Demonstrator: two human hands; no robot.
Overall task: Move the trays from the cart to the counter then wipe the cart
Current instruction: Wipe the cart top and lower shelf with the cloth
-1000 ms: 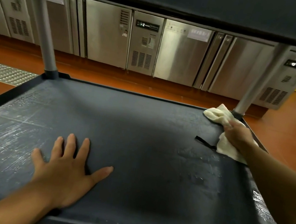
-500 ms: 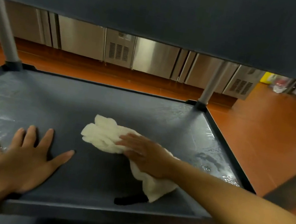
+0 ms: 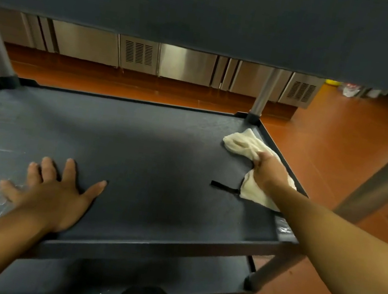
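Dark cart (image 3: 172,247), middle shelf in view under the upper shelf; nothing on that shelf but a cream cloth (image 3: 241,144) with a short black strap (image 3: 224,186) lying flat beside it. No trays in sight. Cloth bunched at the far right corner, running along the right edge, one end close to the corner post (image 3: 263,94), the other end trailing toward the near side.

Right hand (image 3: 269,172) on top of the cloth, fingers closed around a fold of it, arm stretched out long over the right edge. Left hand (image 3: 54,190) flat on the shelf near the front edge, left of centre, fingers spread wide, palm down, touching nothing else. Streaky pale marks on the left part of the shelf. Lower shelf visible below the front edge. Steel cabinets (image 3: 188,64) beyond, across an orange floor (image 3: 315,145).
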